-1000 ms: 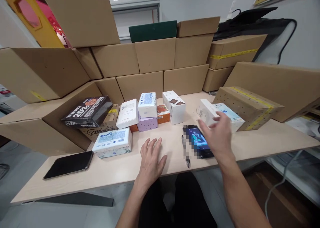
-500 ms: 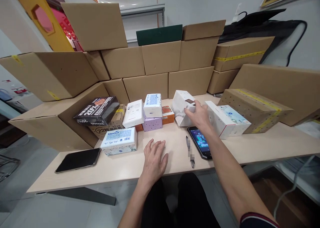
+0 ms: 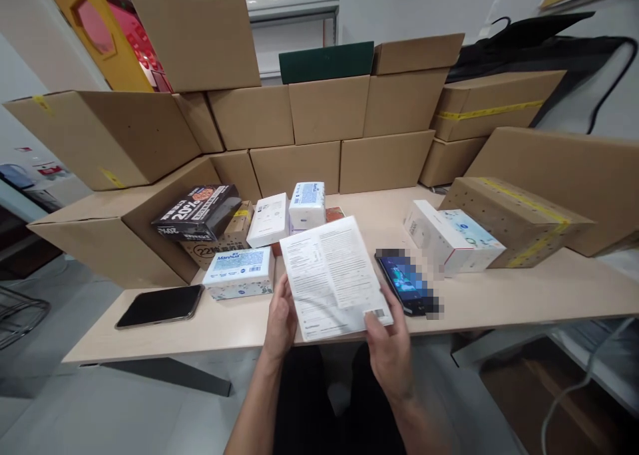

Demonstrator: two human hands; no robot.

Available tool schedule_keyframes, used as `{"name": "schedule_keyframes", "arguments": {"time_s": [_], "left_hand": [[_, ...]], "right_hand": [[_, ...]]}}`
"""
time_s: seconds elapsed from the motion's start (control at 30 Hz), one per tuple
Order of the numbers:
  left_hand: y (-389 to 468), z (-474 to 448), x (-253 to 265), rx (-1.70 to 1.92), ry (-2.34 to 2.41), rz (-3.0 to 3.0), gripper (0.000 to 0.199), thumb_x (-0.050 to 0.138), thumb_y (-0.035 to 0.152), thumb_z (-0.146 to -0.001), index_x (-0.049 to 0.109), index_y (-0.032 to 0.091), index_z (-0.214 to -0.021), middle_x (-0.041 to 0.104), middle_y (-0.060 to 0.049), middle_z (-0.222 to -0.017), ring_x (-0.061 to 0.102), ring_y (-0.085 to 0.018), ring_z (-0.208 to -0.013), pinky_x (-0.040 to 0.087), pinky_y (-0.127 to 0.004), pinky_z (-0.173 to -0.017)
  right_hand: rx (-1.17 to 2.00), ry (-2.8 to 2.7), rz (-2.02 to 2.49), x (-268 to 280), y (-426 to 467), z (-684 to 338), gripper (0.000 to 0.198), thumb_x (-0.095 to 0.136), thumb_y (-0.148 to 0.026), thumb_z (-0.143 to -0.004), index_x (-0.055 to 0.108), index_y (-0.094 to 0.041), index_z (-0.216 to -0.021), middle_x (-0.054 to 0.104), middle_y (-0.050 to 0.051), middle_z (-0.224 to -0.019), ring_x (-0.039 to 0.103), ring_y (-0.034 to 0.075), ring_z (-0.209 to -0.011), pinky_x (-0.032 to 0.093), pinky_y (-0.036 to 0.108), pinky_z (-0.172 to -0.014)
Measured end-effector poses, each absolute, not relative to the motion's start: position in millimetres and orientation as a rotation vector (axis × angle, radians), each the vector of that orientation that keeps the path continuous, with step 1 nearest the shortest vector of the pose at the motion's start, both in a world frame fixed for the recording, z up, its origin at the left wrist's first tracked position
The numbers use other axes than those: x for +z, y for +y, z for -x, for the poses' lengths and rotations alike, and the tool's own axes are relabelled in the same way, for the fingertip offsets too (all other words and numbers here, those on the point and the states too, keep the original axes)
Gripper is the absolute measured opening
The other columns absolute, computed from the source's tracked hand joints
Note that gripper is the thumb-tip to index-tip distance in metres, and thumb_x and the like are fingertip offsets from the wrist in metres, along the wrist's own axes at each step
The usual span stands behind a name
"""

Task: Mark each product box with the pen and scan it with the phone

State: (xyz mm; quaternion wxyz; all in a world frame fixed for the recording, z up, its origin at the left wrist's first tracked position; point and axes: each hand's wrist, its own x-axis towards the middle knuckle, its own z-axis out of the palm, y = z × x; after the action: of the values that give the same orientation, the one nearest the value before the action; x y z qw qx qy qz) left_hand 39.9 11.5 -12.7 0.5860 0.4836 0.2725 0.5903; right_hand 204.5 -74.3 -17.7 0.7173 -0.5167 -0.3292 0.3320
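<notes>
A white box (image 3: 332, 279) covered in fine print, with a small barcode at its lower right, is tilted up over the table's front edge. My left hand (image 3: 282, 318) grips its left side, most fingers hidden behind it. At the lower right corner, my right hand (image 3: 390, 338) has its thumb on the printed face and its fingers round the side. To the right lies a black handheld device (image 3: 407, 279) with a lit screen, partly pixelated. Left of the held box sits a Manhua tissue pack (image 3: 239, 273).
A dark phone (image 3: 160, 306) lies at the table's left. Behind it are a black printed box (image 3: 197, 212), a white box (image 3: 268, 220) and a tissue pack (image 3: 307, 202). White boxes (image 3: 452, 239) stand at the right. Stacked cardboard cartons (image 3: 294, 169) line the back.
The white box has come from the back of the table towards me, its printed face now showing. My left hand has left the tabletop and joined my right hand on it.
</notes>
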Motion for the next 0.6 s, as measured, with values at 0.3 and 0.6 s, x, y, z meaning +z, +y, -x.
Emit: {"name": "schedule_keyframes", "arguments": {"time_s": [0.3,0.6], "left_hand": [[8.4,-29.3,-8.3,1.463,0.821,-1.121,0.065,0.076,0.042,-0.077,0.053,0.02,-0.134,0.061,-0.012,-0.137,0.055,-0.033,-0.13,0.048,-0.041,-0.105],[8.3,-34.4,-14.1,1.45,0.865,-1.229,0.076,0.078,0.041,-0.077,0.046,0.022,-0.143,0.054,-0.014,-0.145,0.057,-0.032,-0.128,0.052,-0.041,-0.101]], "right_hand": [[0.901,-0.981,1.178,-5.9,-57.0,-204.2,0.059,0.061,-0.047,-0.086,0.047,-0.022,-0.138,0.056,0.012,-0.142,0.056,0.028,-0.128,0.054,0.039,-0.1],[0.853,-1.195,1.279,-14.9,-31.7,-240.3,0.057,0.064,-0.047,-0.085,0.052,-0.021,-0.134,0.058,0.011,-0.14,0.055,0.027,-0.129,0.045,0.044,-0.109]]}}
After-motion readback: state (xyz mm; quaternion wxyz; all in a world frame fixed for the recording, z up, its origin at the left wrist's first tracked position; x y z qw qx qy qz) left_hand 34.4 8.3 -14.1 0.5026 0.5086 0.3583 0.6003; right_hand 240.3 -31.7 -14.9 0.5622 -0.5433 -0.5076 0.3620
